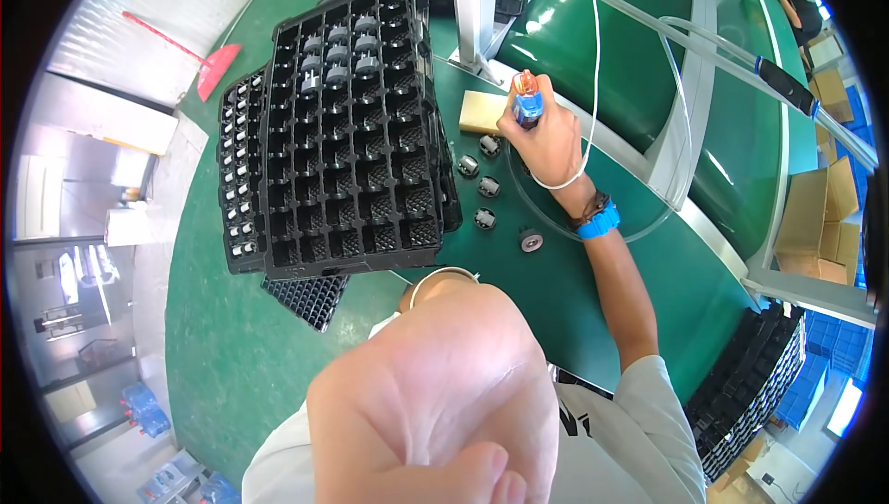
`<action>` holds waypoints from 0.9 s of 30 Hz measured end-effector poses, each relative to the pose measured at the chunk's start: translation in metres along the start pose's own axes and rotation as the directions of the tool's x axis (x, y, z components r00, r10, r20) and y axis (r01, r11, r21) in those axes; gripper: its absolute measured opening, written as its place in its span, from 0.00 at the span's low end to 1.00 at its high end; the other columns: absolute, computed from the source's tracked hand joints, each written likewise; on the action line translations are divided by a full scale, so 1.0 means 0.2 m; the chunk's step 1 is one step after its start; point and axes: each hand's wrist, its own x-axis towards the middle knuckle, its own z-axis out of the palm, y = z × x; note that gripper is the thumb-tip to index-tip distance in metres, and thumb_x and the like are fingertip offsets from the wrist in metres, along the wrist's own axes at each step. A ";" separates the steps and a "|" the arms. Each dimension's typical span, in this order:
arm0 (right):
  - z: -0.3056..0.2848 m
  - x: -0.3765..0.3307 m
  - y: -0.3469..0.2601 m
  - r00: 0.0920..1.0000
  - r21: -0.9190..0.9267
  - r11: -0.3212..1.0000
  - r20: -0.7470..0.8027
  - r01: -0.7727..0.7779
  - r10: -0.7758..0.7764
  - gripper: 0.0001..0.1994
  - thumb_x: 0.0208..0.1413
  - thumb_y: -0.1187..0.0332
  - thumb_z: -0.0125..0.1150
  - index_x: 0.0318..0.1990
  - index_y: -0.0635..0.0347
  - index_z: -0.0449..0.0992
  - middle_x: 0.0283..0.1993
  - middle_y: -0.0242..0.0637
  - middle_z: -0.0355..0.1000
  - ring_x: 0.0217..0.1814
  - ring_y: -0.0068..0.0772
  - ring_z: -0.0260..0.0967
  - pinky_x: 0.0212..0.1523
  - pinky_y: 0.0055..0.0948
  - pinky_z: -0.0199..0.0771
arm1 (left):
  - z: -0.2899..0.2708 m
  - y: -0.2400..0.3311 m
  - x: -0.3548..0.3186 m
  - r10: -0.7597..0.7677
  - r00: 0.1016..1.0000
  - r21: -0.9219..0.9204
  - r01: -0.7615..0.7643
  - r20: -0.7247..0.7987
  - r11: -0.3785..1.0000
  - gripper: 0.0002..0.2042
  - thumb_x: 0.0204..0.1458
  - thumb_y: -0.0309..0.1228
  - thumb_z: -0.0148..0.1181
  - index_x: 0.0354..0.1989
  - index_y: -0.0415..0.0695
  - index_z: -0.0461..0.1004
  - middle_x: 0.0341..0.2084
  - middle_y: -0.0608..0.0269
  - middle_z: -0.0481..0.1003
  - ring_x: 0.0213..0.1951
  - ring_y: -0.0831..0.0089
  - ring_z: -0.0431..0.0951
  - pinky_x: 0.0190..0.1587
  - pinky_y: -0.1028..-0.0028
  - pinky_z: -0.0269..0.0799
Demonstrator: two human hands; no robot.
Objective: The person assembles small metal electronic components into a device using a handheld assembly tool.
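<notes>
My right hand is closed around a small object with a clear orange top and blue body; its exact kind is unclear. Beside that hand lies a pale yellow block on the green tabletop. Several small round metal-and-black parts sit left of my right wrist, with a pinkish-grey ring-shaped part nearer me. My left hand is raised very close, palm showing. Its fingers curl in at the lower edge, mostly cut off, and whatever they hold is hidden.
Left of the parts stands a black compartment tray, with grey parts in some far pockets. Another tray holds small white parts beside it. A metal post rises behind. White cable hangs near my right hand. Stacked black trays stand at right.
</notes>
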 end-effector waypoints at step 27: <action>-0.02 -0.01 0.01 0.999 0.052 0.999 0.041 0.017 -0.019 0.11 0.48 0.67 0.59 0.36 0.61 0.66 0.22 0.45 0.70 0.23 0.42 0.72 0.24 0.33 0.69 | -0.02 -0.01 -0.01 0.000 1.000 0.054 0.001 -0.012 0.999 0.08 0.52 0.36 0.46 0.24 0.52 0.70 0.18 0.77 0.58 0.22 0.84 0.58 0.22 0.83 0.57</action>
